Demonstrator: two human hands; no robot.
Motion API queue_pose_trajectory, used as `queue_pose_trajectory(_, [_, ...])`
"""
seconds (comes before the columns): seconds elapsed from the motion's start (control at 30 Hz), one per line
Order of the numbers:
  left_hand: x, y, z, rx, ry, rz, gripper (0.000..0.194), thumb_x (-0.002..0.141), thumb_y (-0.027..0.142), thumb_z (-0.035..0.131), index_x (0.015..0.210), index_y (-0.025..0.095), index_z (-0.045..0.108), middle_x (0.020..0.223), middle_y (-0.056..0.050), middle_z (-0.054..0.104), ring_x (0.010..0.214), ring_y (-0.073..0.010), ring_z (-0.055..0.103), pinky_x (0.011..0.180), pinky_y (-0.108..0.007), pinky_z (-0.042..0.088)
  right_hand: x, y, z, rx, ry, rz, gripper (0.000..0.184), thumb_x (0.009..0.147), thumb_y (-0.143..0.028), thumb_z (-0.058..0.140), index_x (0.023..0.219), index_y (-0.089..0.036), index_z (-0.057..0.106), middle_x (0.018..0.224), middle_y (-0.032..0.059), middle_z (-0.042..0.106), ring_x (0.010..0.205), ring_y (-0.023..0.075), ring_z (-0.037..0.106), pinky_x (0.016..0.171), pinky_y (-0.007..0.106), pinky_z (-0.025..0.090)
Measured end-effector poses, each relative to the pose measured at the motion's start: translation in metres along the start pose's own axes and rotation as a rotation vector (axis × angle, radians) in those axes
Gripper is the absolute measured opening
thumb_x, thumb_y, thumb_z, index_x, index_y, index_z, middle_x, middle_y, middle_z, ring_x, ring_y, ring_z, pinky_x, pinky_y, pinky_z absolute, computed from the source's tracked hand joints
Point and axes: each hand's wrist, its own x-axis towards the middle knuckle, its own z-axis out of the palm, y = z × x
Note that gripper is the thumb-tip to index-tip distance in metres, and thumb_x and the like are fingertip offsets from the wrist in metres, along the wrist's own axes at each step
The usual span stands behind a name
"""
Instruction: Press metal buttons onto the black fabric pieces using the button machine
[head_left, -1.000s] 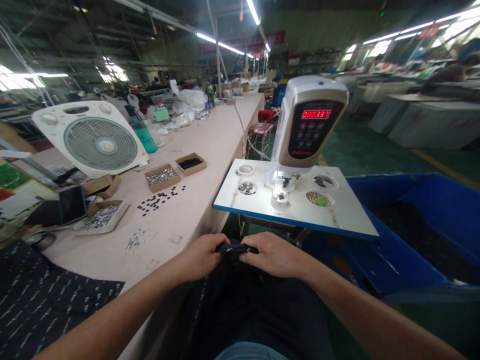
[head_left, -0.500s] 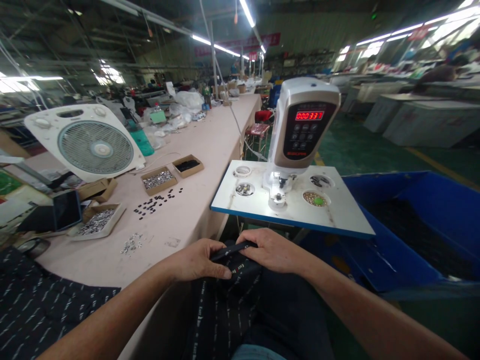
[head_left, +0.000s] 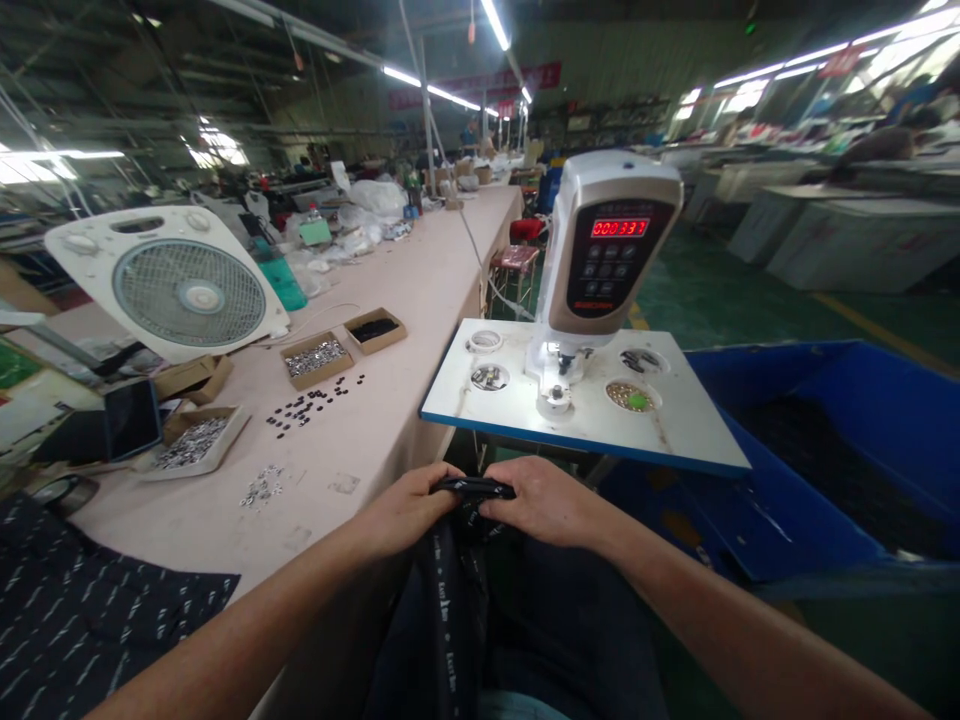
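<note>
Between my two hands a dark garment (head_left: 450, 610) with white lettering is held up by its folded edge, and the rest hangs down over my lap. My left hand (head_left: 411, 508) pinches the left end of that edge, thumb on top. My right hand (head_left: 536, 500) is closed on the right end, a short span of cloth stretched between them. Just beyond the hands stands a snap-fastening machine (head_left: 611, 250) with a red digital display. Its white worktop (head_left: 510, 420) has round wells; one holds small gold parts (head_left: 628, 398) and a green piece.
On the long table (head_left: 420, 290) at left are a box fan (head_left: 195, 290), boxes of metal snap parts (head_left: 315, 360), loose black snaps (head_left: 304, 410) and silver pieces (head_left: 262, 486). More dark printed cloth (head_left: 97, 620) lies at lower left. A blue bin (head_left: 840, 400) stands at right.
My left hand has turned and shifted its hold, its thumb now up along the edge. The garment's edge is pulled level between both hands, and the hanging cloth has narrowed.
</note>
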Motion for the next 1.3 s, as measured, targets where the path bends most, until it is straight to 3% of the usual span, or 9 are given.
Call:
queue_pose_trajectory(0.13, [-0.005,-0.011,-0.001,-0.030,-0.188,-0.018,0.043,0.071,0.037,0.081,0.104,0.016,0.062,0.090,0.000,0.068,0.081,-0.0184,0.061,0.072,-0.027,0.046,-0.004,0.000,-0.004,-0.031,0.012,-0.045,0.008,0.090,-0.020,0.065,0.084,-0.018,0.070,0.079,-0.0007,0.070,0.074,0.0144,0.063,0.063,0.023,0.036])
queue_pose_trajectory(0.27, [-0.006,-0.001,-0.013,0.750,-0.057,0.087,0.007,0.083,0.015,0.061,0.090,0.018,0.064,0.089,-0.005,0.068,0.082,-0.0229,0.062,0.072,-0.033,0.046,-0.008,-0.009,0.000,-0.176,-0.024,-0.113,0.007,0.090,-0.027,0.067,0.091,-0.020,0.069,0.086,0.0016,0.073,0.081,0.0182,0.067,0.066,0.025,0.038])
queue_pose_trajectory(0.4, [-0.003,0.010,-0.025,1.251,0.046,0.314,0.016,0.093,0.011,0.050,0.099,0.016,0.064,0.109,-0.013,0.067,0.103,-0.0298,0.059,0.090,-0.045,0.047,-0.007,-0.021,0.016,-0.407,0.015,-0.091,0.015,0.094,-0.029,0.064,0.104,-0.019,0.066,0.101,0.0084,0.075,0.091,0.0247,0.069,0.074,0.030,0.044])
queue_pose_trajectory(0.53, [-0.008,-0.013,-0.014,0.922,0.110,0.284,0.022,0.089,0.007,0.049,0.102,0.017,0.064,0.113,-0.010,0.067,0.108,-0.0263,0.059,0.095,-0.041,0.046,-0.010,-0.019,0.026,-0.464,0.028,-0.057,0.014,0.094,-0.027,0.062,0.104,-0.017,0.066,0.103,0.0105,0.075,0.090,0.0255,0.069,0.077,0.032,0.046])
queue_pose_trajectory(0.73, [-0.026,-0.033,0.022,-0.058,0.097,-0.046,0.024,0.082,0.017,0.047,0.100,0.018,0.063,0.087,-0.001,0.066,0.080,-0.0175,0.059,0.070,-0.028,0.045,-0.013,0.000,0.015,0.078,-0.134,-0.053,0.017,0.090,-0.027,0.064,0.076,-0.018,0.065,0.072,-0.0020,0.065,0.068,0.0142,0.060,0.061,0.023,0.038])
queue_pose_trajectory(0.87, [-0.030,-0.021,0.031,-0.327,0.106,-0.093,0.019,0.085,0.030,0.054,0.095,0.017,0.063,0.093,-0.002,0.067,0.088,-0.0192,0.061,0.079,-0.029,0.048,-0.010,0.004,0.003,0.234,-0.120,-0.061,0.015,0.090,-0.027,0.064,0.079,-0.017,0.067,0.073,-0.0027,0.063,0.069,0.0135,0.058,0.062,0.022,0.038])
queue_pose_trajectory(0.97, [-0.029,-0.019,0.031,-0.451,-0.073,-0.082,0.033,0.078,0.035,0.073,0.104,0.017,0.064,0.097,-0.003,0.068,0.088,-0.0198,0.062,0.080,-0.030,0.049,-0.010,0.001,-0.005,0.246,-0.103,-0.067,0.014,0.091,-0.027,0.062,0.084,-0.017,0.070,0.079,-0.0013,0.067,0.075,0.0148,0.061,0.066,0.023,0.040])
queue_pose_trajectory(1.17, [-0.028,-0.035,0.027,-0.324,-0.361,-0.054,0.029,0.073,0.024,0.078,0.099,0.015,0.067,0.090,0.000,0.069,0.079,-0.0169,0.060,0.074,-0.027,0.046,-0.010,-0.005,-0.013,0.244,-0.155,0.022,0.011,0.088,-0.022,0.063,0.086,-0.016,0.072,0.081,-0.0006,0.071,0.076,0.0159,0.063,0.067,0.023,0.043])
queue_pose_trajectory(1.3, [-0.023,-0.025,-0.001,0.499,-0.087,0.092,0.013,0.083,0.011,0.058,0.089,0.017,0.068,0.092,-0.005,0.070,0.084,-0.0226,0.062,0.075,-0.034,0.045,-0.008,-0.009,-0.006,0.163,-0.157,-0.046,0.010,0.090,-0.022,0.062,0.084,-0.017,0.069,0.080,-0.0007,0.070,0.074,0.0152,0.063,0.065,0.023,0.041])
